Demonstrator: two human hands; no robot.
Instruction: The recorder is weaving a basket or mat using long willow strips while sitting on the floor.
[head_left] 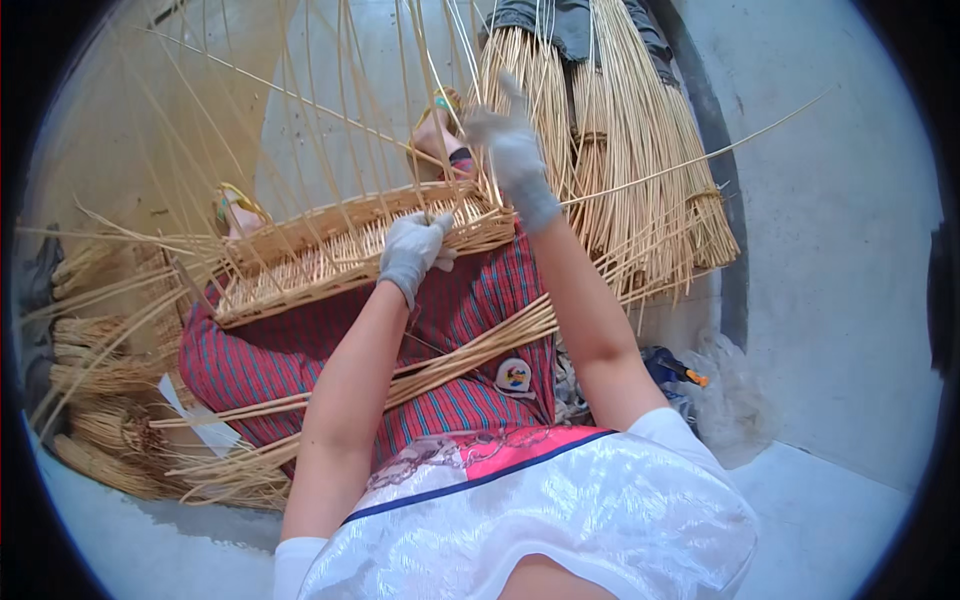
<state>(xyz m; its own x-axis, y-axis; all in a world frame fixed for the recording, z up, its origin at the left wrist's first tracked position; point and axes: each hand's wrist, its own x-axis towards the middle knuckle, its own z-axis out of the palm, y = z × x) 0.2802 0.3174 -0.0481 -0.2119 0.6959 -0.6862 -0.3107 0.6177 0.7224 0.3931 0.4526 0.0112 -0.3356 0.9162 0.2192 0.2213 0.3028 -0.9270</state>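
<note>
A long, shallow woven wicker basket (pixel 290 296) lies slanted across my lap, with tall thin rods standing up from its edges. My left hand (pixel 412 252), in a pale grey glove, is closed on the basket's near wall, right of its middle. My right hand (pixel 512 155), gloved alike, is raised above the basket's right end beside the upright rods. Motion blurs its fingers, but one points up apart from the others, and nothing shows clearly in them. A bundle of loose wicker rods (pixel 470 352) lies across my lap under both forearms.
Big tied bundles of wicker rods (pixel 640 150) stand at the far right. More bundles (pixel 110 425) lie on the floor at the left. A clear plastic bag (pixel 728 395) and an orange-tipped tool (pixel 690 376) are near my right elbow. Long rods stick out on both sides.
</note>
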